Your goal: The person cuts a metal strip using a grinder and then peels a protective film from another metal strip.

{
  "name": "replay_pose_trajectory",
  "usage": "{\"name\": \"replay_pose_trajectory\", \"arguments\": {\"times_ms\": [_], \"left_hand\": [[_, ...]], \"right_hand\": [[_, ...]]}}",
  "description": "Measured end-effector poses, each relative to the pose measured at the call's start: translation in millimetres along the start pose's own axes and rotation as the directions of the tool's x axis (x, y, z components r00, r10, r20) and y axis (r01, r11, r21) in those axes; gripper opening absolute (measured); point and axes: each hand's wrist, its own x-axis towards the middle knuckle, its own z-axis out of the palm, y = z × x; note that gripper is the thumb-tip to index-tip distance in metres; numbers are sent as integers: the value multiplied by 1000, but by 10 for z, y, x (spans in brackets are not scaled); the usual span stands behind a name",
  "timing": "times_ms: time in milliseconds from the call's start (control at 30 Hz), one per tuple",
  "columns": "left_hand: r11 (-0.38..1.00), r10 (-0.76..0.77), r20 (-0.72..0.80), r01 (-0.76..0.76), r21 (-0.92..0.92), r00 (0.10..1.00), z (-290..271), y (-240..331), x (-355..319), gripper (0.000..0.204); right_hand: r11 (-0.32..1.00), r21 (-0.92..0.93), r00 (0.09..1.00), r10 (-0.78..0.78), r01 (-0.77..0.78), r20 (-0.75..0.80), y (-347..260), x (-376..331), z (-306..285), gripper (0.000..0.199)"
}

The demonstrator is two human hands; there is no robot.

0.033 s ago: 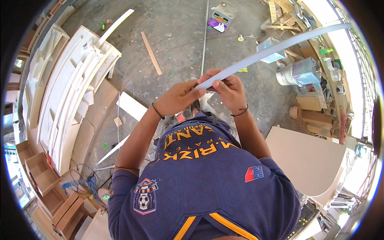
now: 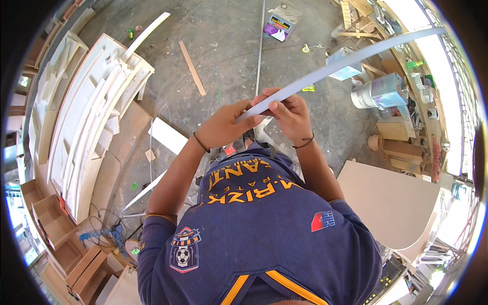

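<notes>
A long, thin white strip (image 2: 345,62), like flexible edging, is held between my two hands in front of my body. My left hand (image 2: 226,124) pinches its near end, the thumb lying along it. Close beside that, my right hand (image 2: 294,118) is closed round the strip, thumb on top and fingers beneath. From there the strip rises in a curve to the upper right. Its tip under my left fingers is hidden.
On the left stand pale curved panels (image 2: 84,132). A thin wooden slat (image 2: 192,68) and a white board (image 2: 169,135) lie on the floor. Tins (image 2: 378,92) and wood offcuts line the right, above a beige panel (image 2: 389,198). Tangled cables (image 2: 104,223) lie lower left.
The strip's near end has shifted slightly down and left across my left hand. Both hands keep nearly the same place.
</notes>
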Motion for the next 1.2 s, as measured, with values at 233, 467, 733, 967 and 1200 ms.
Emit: {"name": "replay_pose_trajectory", "arguments": {"times_ms": [233, 467, 733, 967, 1200], "left_hand": [[907, 186, -146, -112, 406, 972, 37, -88, 47, 28], [924, 171, -188, -92, 370, 967, 31, -3, 45, 27], [894, 181, -215, -69, 443, 960, 38, -142, 6, 26], [823, 306, -336, -70, 563, 891, 106, -104, 67, 21], [965, 132, -215, -76, 250, 968, 28, -208, -7, 21]], "right_hand": [[997, -74, 992, 20, -29, -126, -85, 28, 151, 23], [992, -120, 992, 14, -29, -128, -41, 56, 186, 19], [950, -311, 965, -64, -19, -253, -37, 47, 49, 17], [994, -95, 971, 23, -47, -239, -39, 156, 134, 19], [977, -213, 984, -46, 8, -175, 98, 93, 76, 16]]}}
